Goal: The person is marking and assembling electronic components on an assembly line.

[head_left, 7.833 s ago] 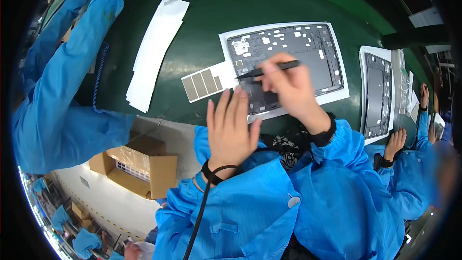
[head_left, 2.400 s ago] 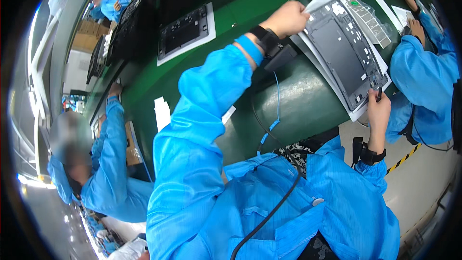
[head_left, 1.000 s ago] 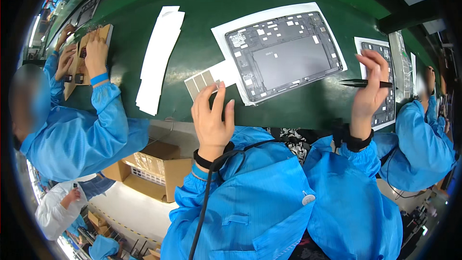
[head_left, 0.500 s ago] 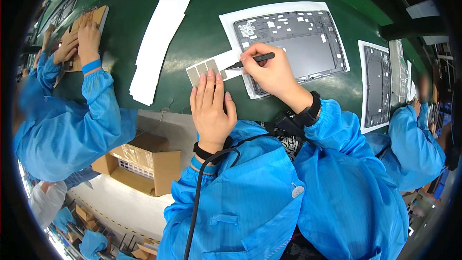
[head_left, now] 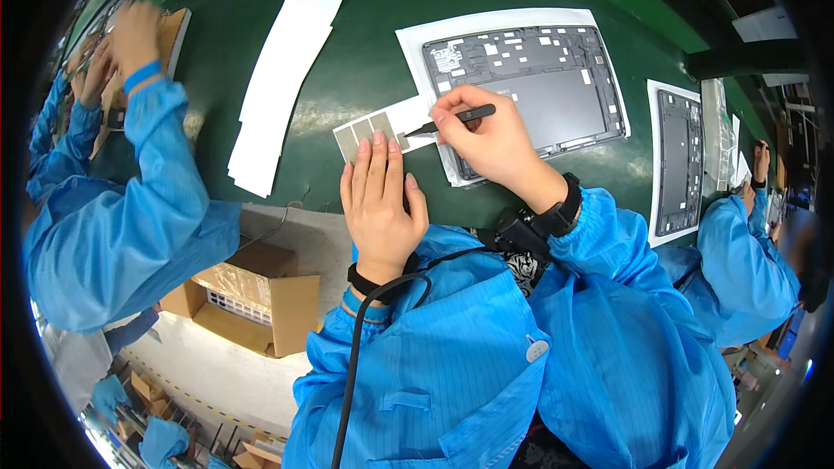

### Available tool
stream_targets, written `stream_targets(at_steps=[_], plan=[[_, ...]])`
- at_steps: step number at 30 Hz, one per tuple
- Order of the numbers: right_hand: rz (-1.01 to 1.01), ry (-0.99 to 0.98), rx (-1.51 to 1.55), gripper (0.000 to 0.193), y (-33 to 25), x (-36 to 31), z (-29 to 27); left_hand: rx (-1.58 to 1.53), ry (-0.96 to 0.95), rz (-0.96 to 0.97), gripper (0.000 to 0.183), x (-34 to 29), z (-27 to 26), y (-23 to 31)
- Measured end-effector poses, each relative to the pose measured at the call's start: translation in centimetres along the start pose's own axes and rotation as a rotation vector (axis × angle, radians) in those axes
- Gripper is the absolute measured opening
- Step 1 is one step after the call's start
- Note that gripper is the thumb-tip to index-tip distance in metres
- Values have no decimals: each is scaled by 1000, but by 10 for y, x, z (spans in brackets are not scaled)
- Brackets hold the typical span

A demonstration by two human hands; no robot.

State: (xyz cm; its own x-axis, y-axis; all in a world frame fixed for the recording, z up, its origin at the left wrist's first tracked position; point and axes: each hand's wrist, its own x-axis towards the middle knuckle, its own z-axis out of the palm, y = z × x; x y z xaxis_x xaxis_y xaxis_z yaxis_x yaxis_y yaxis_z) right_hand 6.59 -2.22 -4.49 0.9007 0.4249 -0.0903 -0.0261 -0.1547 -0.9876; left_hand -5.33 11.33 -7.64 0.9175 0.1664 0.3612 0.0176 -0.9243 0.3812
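My left hand (head_left: 380,219) lies flat with its fingers stretched out, its fingertips pressing on a white backing strip (head_left: 412,111). Grey rectangular stickers (head_left: 371,128) sit on that strip in a row. In my right hand (head_left: 493,144) is a pair of black tweezers (head_left: 474,114), pinched between thumb and fingers. Its tips point left and reach the edge of the grey sticker closest to my fingertips; whether they grip it I cannot tell. Under and beyond my right hand lies a dark tablet housing (head_left: 556,104) dotted with small white pieces, resting on a white sheet (head_left: 412,45).
Long white strips (head_left: 282,78) lie overlapping on the green table (head_left: 365,26). A second dark housing (head_left: 679,161) is at the right, by a co-worker's sleeve (head_left: 743,260). Another co-worker's hand (head_left: 137,35) is at the left. An open cardboard box (head_left: 295,313) stands below the table edge.
The tweezers' tips have shifted slightly toward the near side of the grey sticker. My left hand stays in place. The left co-worker's hands have moved up and away over the brown board.
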Motion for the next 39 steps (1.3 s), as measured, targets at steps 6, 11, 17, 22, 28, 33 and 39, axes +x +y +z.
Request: stream_targets(at_steps=[6, 11, 17, 22, 28, 33, 39], plan=[[28, 44, 186, 18, -17, -1, -5, -14, 7, 5, 46, 1, -2, -1], [-31, 205, 166, 21, -20, 22, -54, -32, -8, -18, 35, 9, -11, 3], [-1, 107, 224, 19, 1, 34, -55, -62, -7, 18, 18, 54, -23, 27], [0, 58, 178, 12, 4, 35, -56, -99, -121, 56, 23, 68, -12, 33], [24, 75, 164, 10, 2, 33, -55, -134, -136, 51, 32, 72, -7, 41], [34, 75, 145, 11, 1, 33, -55, -75, -141, 135, 51, 77, 0, 54], [40, 105, 121, 14, -1, 31, -55, 32, -186, 126, 66, 74, 9, 63]])
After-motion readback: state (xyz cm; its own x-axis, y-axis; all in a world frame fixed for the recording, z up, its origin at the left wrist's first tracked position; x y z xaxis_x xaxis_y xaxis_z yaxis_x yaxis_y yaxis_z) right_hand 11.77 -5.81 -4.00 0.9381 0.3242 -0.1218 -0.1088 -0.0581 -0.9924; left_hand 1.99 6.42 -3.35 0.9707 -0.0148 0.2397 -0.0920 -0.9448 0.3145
